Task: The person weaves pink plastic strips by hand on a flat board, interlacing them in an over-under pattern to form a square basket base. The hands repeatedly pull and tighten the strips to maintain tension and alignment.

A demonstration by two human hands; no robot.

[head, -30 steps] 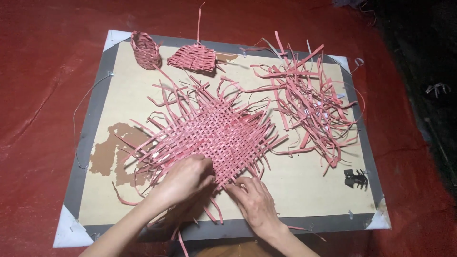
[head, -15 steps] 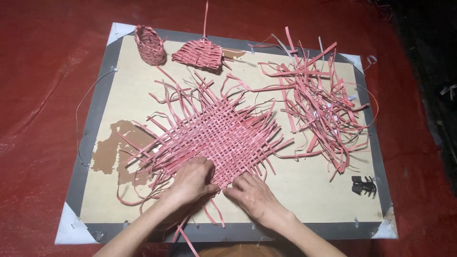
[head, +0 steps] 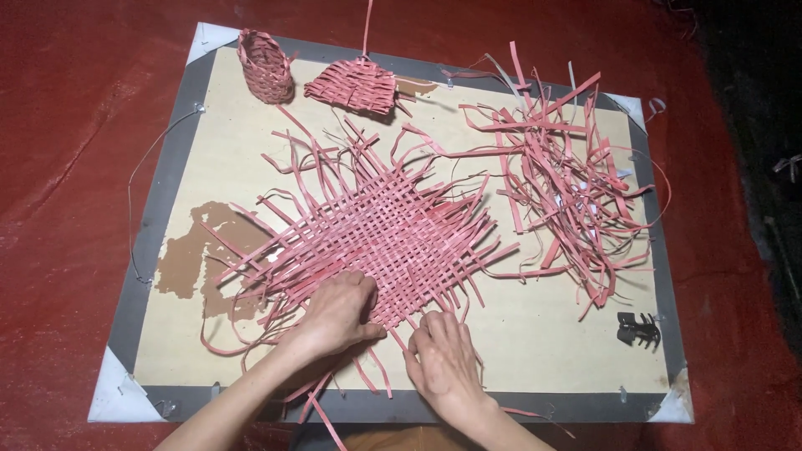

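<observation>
A flat mat woven from pink strips [head: 380,234] lies in the middle of a pale board [head: 251,159], loose strip ends sticking out all round. My left hand [head: 334,316] presses down on the mat's near edge, fingers curled over the weave. Beside it my right hand [head: 443,359] pinches strip ends at the mat's near corner. Both hands touch the mat and sit close together.
A small woven pink basket [head: 266,65] and a partly woven piece [head: 355,85] stand at the board's far edge. A loose heap of pink strips [head: 568,184] lies right. A black clip [head: 639,330] rests near the right corner. Red floor [head: 67,167] surrounds the board.
Both hands stay at the mat's near edge with small finger shifts. The camera view has drifted, so the board sits a little lower and to the right in frame.
</observation>
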